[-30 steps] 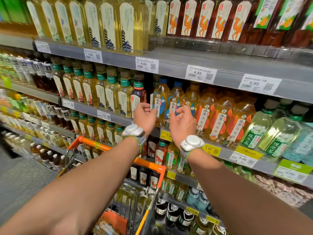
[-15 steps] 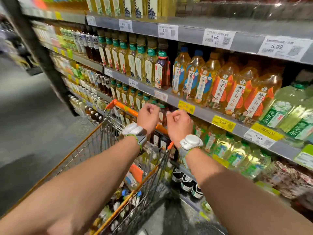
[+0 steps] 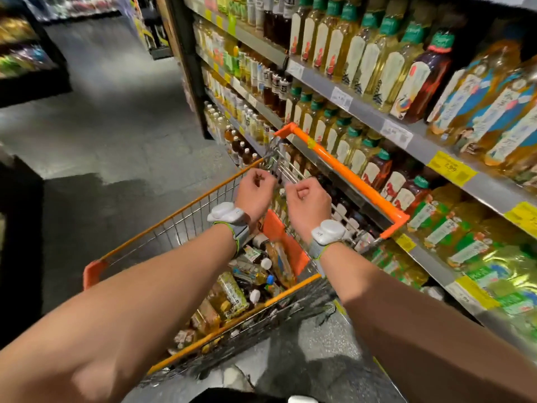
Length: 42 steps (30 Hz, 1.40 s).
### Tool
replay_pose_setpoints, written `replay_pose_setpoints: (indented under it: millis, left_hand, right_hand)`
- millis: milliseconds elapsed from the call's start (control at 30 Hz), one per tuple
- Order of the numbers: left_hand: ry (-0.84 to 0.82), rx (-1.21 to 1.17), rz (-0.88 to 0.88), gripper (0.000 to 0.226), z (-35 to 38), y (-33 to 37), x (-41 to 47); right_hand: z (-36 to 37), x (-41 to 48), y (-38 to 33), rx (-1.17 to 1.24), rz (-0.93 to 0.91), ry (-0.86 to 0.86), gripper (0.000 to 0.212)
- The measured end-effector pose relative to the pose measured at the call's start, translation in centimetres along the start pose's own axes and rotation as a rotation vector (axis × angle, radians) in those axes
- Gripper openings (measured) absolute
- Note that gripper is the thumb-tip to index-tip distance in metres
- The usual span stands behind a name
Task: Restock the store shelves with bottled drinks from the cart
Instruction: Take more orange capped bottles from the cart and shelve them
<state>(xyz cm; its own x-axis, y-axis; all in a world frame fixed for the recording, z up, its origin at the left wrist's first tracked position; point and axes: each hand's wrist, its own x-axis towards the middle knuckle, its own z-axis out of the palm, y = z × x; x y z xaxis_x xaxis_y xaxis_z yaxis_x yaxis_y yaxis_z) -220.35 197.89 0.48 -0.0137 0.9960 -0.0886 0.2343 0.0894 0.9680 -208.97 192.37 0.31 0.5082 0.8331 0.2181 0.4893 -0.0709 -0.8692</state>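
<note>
A: Entry: left hand [image 3: 255, 194], right hand [image 3: 308, 205]. Position?
B: We have dropped from the shelves [image 3: 366, 115] to above the cart [image 3: 348, 173]. Fingers curled together, clamped on nothing.
A: Bottled drinks [image 3: 232, 292]?
B: Heaped in the cart. We judge another pick is due.

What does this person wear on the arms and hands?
No sleeves in view, no gloves on the left hand or right hand. Each wrist carries a white rounded device on a grey strap edged yellow-green: left device, right device. The right one bears a small dark marking.
</note>
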Motion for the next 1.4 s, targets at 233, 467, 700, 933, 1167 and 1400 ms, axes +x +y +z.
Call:
replay_pose_setpoints:
  millis: [233, 467, 700, 933, 1167, 1400]
  left_hand:
    - [0.078, 0.068, -0.096, 0.032, -6.4, -6.1, 3.2]
    - [0.078, 0.125, -0.224, 0.021, -7.5, -11.7, 4.7]
    - [0.154, 0.196, -0.384, 0.017, -6.1, -17.0, 7.4]
    - [0.085, 0.368, -0.432, 0.033, -4.2, -21.0, 10.4]
    - [0.035, 0.570, -0.523, 0.048, -2.2, -26.0, 12.4]
    - [-0.083, 0.672, -0.460, 0.063, -2.7, -30.4, 13.2]
  right_hand:
    - [9.1, -1.2, -0.3, -0.073, 0.026, -0.166, 0.029]
    - [14.6, -2.5, 4.8, -0.112, 0.062, -0.265, 0.028]
    - [18.7, 0.5, 10.7, -0.225, 0.149, -0.353, 0.026]
    - [22.0, 2.6, 15.9, -0.245, 0.233, -0.594, 0.023]
    - [23.3, 1.4, 20.3, -0.402, 0.240, -0.903, 0.032]
    - [25.0, -1.1, 23.7, -0.615, 0.085, -1.255, 0.056]
